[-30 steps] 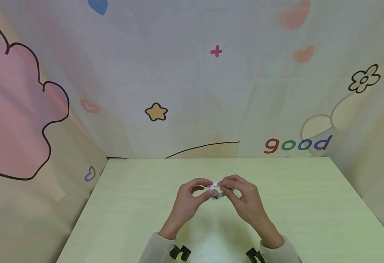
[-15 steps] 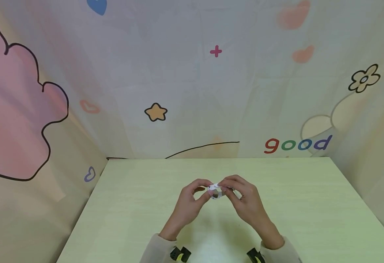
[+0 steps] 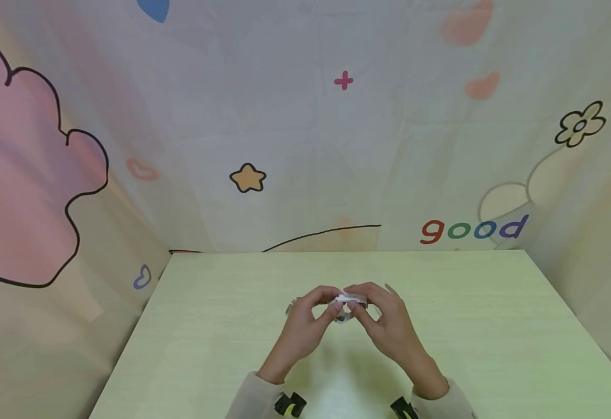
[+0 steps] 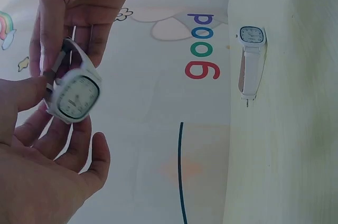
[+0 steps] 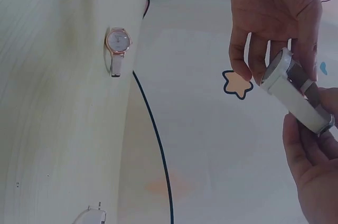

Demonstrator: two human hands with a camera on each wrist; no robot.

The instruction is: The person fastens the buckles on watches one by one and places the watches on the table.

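Observation:
Both hands hold a white wristwatch (image 4: 79,97) up over the table. In the left wrist view its squarish dial faces the camera, and the strap bends back in a loop. My left hand (image 3: 302,320) pinches it at the left side between thumb and fingers. On the other side my right hand (image 3: 389,320) pinches the strap, thumb and fingertips close to those of the left hand. Seen in the right wrist view, the white strap (image 5: 296,100) slants between the two hands. Fingers cover part of the watch in the head view.
A second white wristwatch (image 4: 253,57) lies on the table (image 3: 494,337). Another watch, with a round rose-gold case (image 5: 118,40) and pale strap, lies farther left, mostly hidden behind the left hand in the head view. A printed curtain (image 3: 295,116) hangs behind the table.
The held watch has turned between the fingers, and the hands have come slightly closer together. At the left hand's outer edge, part of the rose-gold watch now shows.

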